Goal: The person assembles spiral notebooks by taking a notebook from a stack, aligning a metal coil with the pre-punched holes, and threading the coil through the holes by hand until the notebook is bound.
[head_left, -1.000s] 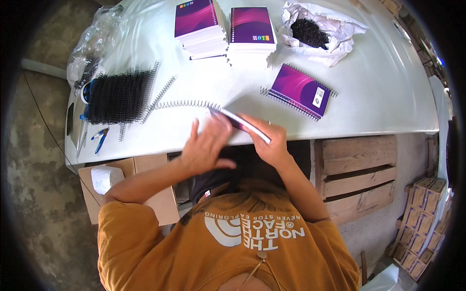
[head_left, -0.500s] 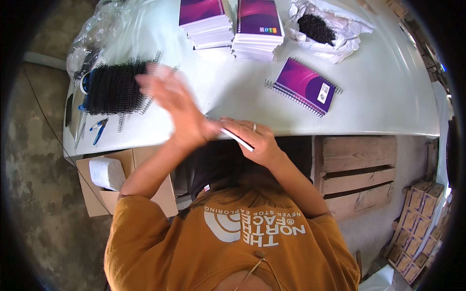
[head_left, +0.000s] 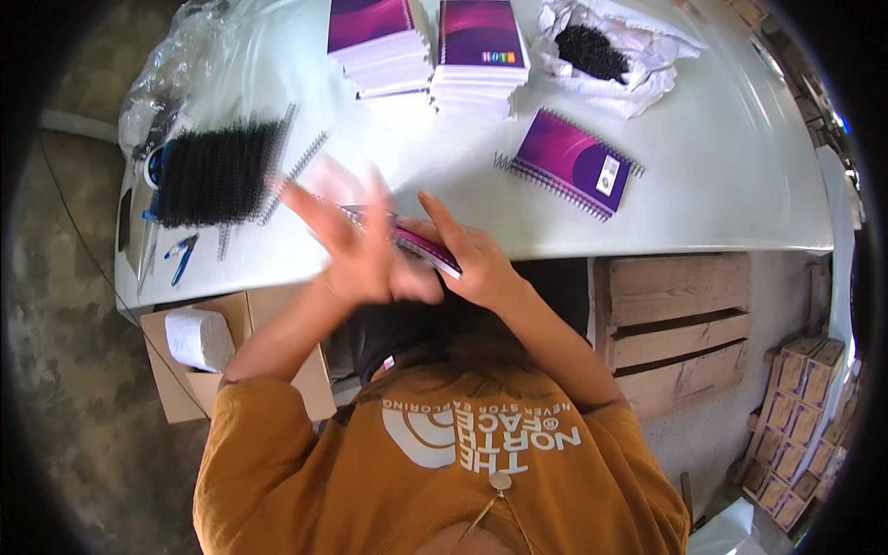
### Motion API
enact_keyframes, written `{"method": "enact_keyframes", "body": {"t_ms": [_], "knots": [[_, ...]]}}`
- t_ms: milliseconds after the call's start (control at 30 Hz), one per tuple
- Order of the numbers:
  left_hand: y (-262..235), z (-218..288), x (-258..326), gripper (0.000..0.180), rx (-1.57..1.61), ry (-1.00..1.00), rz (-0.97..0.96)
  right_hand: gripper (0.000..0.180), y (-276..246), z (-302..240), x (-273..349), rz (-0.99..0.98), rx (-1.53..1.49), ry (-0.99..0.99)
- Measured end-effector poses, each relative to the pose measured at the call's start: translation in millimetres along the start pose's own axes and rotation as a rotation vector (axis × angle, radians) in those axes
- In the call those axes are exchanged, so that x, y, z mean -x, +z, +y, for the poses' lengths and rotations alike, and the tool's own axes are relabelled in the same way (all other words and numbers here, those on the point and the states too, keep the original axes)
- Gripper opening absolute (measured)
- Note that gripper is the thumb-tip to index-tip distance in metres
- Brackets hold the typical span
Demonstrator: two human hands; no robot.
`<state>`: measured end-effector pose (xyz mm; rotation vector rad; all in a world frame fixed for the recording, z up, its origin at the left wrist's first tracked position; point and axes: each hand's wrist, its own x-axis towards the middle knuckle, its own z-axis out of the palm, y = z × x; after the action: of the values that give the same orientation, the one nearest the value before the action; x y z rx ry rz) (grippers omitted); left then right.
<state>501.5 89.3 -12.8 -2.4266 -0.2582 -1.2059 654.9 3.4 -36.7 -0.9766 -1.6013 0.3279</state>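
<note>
My right hand [head_left: 481,266] grips a purple notebook [head_left: 427,248] at the table's near edge. The book is tilted, so only a narrow strip of its cover shows. My left hand [head_left: 356,245] is beside it, blurred, with its fingers spread apart; it partly hides the book's far end. Left of that hand lies a dense bundle of black spiral coils [head_left: 217,176], with a loose coil [head_left: 308,155] at its side. A blue-handled pair of pliers [head_left: 184,259] rests in front of the bundle.
Two stacks of purple notebooks [head_left: 479,83] stand at the back. Right of them is a white bag [head_left: 647,69] holding small black pieces. A spiral notebook [head_left: 569,157] lies mid-right with coil ends sticking out. Below the table's left side sits a cardboard box [head_left: 305,375]; wooden slats [head_left: 680,291] are at the right.
My left hand has moved down and toward the notebook, away from the coil bundle. The notebook has turned, and its purple cover now shows.
</note>
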Motion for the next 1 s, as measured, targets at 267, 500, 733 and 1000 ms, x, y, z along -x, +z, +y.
{"method": "enact_keyframes", "body": {"t_ms": [267,500,733,1000], "knots": [[1,18,8,0.095,0.200,-0.036,-0.180,0.078,-3,3,1,-0.065,-0.061,0.104],[-7,55,32,0.084,0.372,-0.055,-0.401,0.091,-11,9,-3,0.018,-0.418,0.388],[-12,26,-76,0.032,0.387,-0.271,-0.452,0.093,-22,10,-7,0.026,-0.279,0.383],[-20,19,-109,0.020,0.567,-0.274,-0.673,0.090,-31,5,-4,0.012,-0.208,0.367]]}}
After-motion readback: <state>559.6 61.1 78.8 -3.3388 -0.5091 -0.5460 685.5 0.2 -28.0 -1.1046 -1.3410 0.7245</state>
